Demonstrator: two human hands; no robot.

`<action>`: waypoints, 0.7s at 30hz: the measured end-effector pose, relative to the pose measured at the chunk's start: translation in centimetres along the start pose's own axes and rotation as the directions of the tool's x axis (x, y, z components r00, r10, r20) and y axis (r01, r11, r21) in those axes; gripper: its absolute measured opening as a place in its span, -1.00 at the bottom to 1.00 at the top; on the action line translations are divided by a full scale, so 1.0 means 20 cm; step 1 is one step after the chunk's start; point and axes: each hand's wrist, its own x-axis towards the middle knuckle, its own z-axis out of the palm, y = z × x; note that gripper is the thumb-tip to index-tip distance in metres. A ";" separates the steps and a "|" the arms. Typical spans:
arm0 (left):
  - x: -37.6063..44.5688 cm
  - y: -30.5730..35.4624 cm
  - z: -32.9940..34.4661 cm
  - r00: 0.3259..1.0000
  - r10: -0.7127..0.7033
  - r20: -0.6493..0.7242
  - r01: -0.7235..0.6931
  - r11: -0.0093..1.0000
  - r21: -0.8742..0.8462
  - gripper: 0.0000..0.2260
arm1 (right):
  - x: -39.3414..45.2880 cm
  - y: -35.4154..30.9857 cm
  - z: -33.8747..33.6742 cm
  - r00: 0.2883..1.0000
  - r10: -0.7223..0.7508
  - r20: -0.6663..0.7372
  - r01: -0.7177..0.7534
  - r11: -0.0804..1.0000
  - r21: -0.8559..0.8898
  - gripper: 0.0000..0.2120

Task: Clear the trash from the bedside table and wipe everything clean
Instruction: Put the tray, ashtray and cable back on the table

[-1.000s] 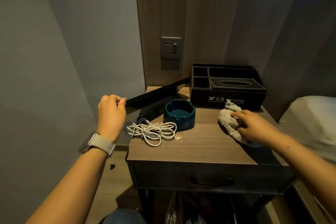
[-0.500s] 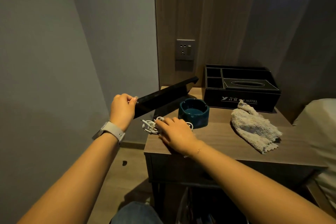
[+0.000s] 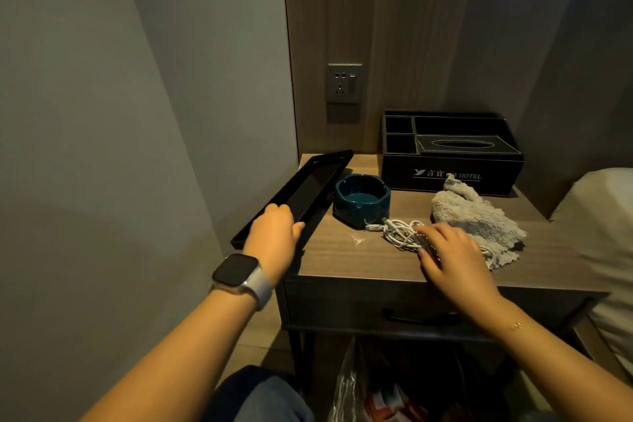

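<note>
Left hand (image 3: 274, 233) grips black tray (image 3: 301, 188); right hand (image 3: 452, 253) fingers flat on cable (image 3: 399, 233); organizer (image 3: 448, 161) reads "HOTEL".

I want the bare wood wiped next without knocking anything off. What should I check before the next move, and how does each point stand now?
1. Flat black rectangular tray held firmly by left hand: ok.
2. Tray fully on wooden bedside table: not ok, overhangs the left edge.
3. White coiled charging cable under right hand: ok.
4. Grey fluffy cloth within reach: ok.
5. Teal ceramic ashtray empty: ok.

Dim, murky room; sharp centre, wide-angle edge stretch.
</note>
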 end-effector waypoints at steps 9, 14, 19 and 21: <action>-0.04 0.09 0.09 0.999 -0.008 0.040 0.009 1.000 -0.010 -0.77 | 0.40 -0.38 -0.11 0.980 -0.193 0.048 0.192 0.981 0.020 -0.45; -0.01 0.12 0.12 1.000 0.003 0.027 -0.002 0.999 -0.037 -0.78 | 0.50 -0.38 0.00 0.959 -0.188 0.210 0.199 0.980 -0.031 -0.71; 0.06 0.17 0.21 0.999 -0.001 0.047 0.004 0.998 -0.063 -0.80 | 0.43 -0.25 -0.10 0.972 -0.233 0.040 0.229 0.969 0.089 -0.71; 0.08 0.20 0.24 0.998 0.005 0.055 0.001 0.995 -0.103 -0.79 | 0.44 -0.22 -0.17 0.970 -0.245 -0.005 0.244 0.966 0.088 -0.69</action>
